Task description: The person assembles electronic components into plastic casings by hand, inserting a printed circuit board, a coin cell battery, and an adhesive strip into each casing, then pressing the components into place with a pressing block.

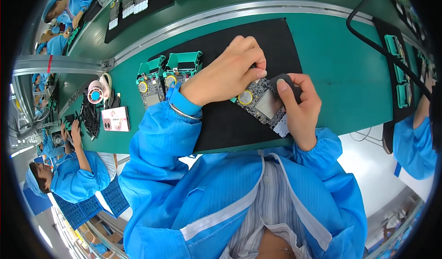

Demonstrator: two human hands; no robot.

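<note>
A circuit board (262, 103) with a yellow-ringed round part and a silver metal shield is tilted in front of me over the black mat (214, 129). My right hand (301, 104) grips the board's right side, and a dark flat piece (291, 83) shows between its fingers and the board. Bent over the board's upper edge, my left hand (230, 72) is closed in a pinch; what its fingertips hold is hidden. Left of that hand lie two more circuit boards (150, 89) with green plastic frames (184, 59), partly covered by my left forearm.
Farther left are a pink-and-white phone (115, 119), a white-and-pink handheld fan (95, 94) and a heap of black parts (90, 116). A metal rail (244, 7) borders the bench. A black cable (368, 45) hangs at right. Co-workers (76, 174) sit on both sides.
</note>
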